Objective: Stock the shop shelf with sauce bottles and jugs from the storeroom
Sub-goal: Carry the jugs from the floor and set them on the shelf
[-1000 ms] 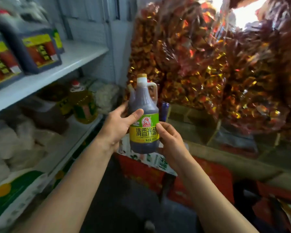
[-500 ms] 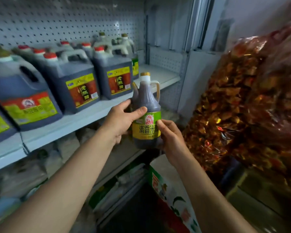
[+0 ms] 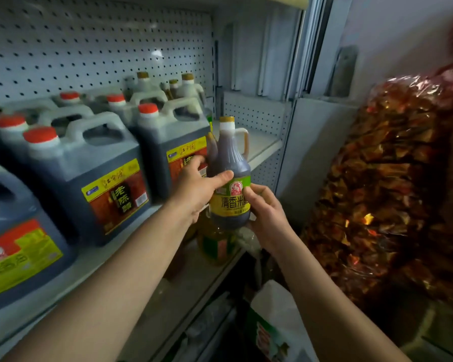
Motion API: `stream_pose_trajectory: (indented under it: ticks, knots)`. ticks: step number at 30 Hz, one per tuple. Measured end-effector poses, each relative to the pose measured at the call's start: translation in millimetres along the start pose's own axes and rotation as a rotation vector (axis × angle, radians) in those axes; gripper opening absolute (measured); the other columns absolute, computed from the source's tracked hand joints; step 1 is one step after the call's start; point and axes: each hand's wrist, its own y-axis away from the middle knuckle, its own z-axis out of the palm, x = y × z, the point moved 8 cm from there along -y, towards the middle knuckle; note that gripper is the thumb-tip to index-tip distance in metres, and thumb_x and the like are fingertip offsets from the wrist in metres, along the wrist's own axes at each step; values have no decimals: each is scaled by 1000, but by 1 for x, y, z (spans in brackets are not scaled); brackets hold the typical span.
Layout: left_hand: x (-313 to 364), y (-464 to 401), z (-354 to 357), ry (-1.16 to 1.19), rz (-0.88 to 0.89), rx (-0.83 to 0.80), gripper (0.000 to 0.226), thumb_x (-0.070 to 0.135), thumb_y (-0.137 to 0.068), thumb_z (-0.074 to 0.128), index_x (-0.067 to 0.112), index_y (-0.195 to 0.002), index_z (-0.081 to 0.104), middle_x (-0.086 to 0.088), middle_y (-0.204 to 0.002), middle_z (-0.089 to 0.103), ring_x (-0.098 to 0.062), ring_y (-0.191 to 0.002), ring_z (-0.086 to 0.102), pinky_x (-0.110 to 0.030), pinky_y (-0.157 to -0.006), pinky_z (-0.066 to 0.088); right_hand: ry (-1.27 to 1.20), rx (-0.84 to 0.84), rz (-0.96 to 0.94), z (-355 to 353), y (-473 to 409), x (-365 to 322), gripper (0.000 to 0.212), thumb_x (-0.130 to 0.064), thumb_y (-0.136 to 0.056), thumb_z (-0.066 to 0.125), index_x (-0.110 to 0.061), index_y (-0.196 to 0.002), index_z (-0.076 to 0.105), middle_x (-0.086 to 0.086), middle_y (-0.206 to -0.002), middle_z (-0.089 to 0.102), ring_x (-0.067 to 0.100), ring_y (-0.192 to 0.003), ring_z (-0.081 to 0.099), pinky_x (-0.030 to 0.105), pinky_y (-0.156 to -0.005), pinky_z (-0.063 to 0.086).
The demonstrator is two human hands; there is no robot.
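I hold a dark sauce bottle with a gold cap, a side handle and a green-yellow label, upright, in front of the white shelf. My left hand grips its left side, thumb across the label's top. My right hand grips the lower right side. A second bottle neck shows just behind it on the left, partly hidden. The bottle hangs level with the shelf's bare right end, beside a large dark jug with a red cap.
Several large dark jugs with red caps fill the shelf to the left, smaller bottles behind them. A yellow oil bottle stands on the lower shelf. A big bag of red-gold wrapped sweets crowds the right side.
My view has swung left from the sweets bags to the shelf. Both hands have carried the bottle closer to the shelf's right end, next to the jugs.
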Motion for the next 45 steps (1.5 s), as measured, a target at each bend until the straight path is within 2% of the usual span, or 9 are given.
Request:
stream_pose_trajectory:
  ticks: [7, 15, 21, 25, 28, 33, 37, 41, 45]
  knots:
    - [5, -58, 33, 32, 77, 70, 61, 24, -76, 85, 26, -129, 55, -1, -124, 60, -24, -108, 63, -47, -89, 57, 21, 63, -67, -27, -62, -5, 57, -37, -84, 69, -6, -131, 58, 12, -116, 71, 23, -102, 70, 33, -78, 57]
    - [14, -133, 70, 27, 92, 153, 56, 24, -81, 82, 22, -129, 54, 7, -118, 51, -15, -105, 55, -31, -85, 53, 46, 20, -120, -60, -161, -23, 58, -34, -88, 70, -4, -136, 58, 21, -129, 66, 37, -122, 62, 52, -110, 46]
    - [7, -200, 99, -9, 43, 181, 57, 25, -79, 83, 28, -126, 52, -6, -127, 64, -24, -107, 63, -44, -91, 56, 136, -36, -87, -80, -235, -26, 56, -37, -91, 69, -6, -137, 58, 15, -131, 66, 31, -125, 61, 52, -114, 42]
    - [-2, -247, 114, 38, -23, 175, 58, 23, -81, 81, 34, -127, 47, -3, -133, 59, -24, -114, 60, -46, -97, 52, 182, -73, -78, -92, -290, -31, 39, -21, -98, 63, -8, -135, 62, 8, -126, 71, 22, -121, 65, 43, -110, 47]
    - [-9, -283, 119, 111, -95, 196, 58, 16, -82, 78, 38, -123, 42, -7, -138, 55, -28, -118, 58, -50, -100, 50, 202, -98, -62, -91, -330, -29, 35, -21, -99, 63, -11, -133, 64, 6, -123, 72, 20, -116, 67, 36, -103, 52]
    - [-16, -337, 115, 171, -180, 281, 71, 14, -89, 71, 35, -145, 33, -4, -150, 45, -31, -130, 49, -51, -104, 43, 236, -143, -39, -76, -394, -25, 31, -25, -99, 63, -19, -130, 65, -2, -115, 74, 8, -105, 70, 24, -92, 56]
    - [-17, -372, 109, 213, -211, 357, 72, 11, -93, 65, 34, -150, 27, -3, -154, 39, -32, -135, 43, -51, -105, 39, 261, -186, -31, -59, -434, -20, 39, -29, -98, 64, -16, -135, 63, -6, -114, 74, 8, -106, 71, 27, -97, 55]
    - [-22, -395, 102, 249, -236, 450, 69, 10, -96, 59, 37, -150, 27, -3, -151, 43, -32, -132, 46, -52, -106, 41, 279, -211, -28, -43, -463, -19, 36, -18, -100, 61, -6, -134, 62, -13, -94, 70, -8, -78, 70, 11, -74, 54]
    - [-31, -419, 96, 323, -220, 500, 72, 10, -91, 61, 46, -146, 32, -3, -148, 47, -37, -127, 51, -61, -98, 47, 291, -216, -4, -29, -489, -16, 37, -15, -99, 62, -3, -134, 61, 1, -105, 72, 1, -81, 69, 11, -73, 56]
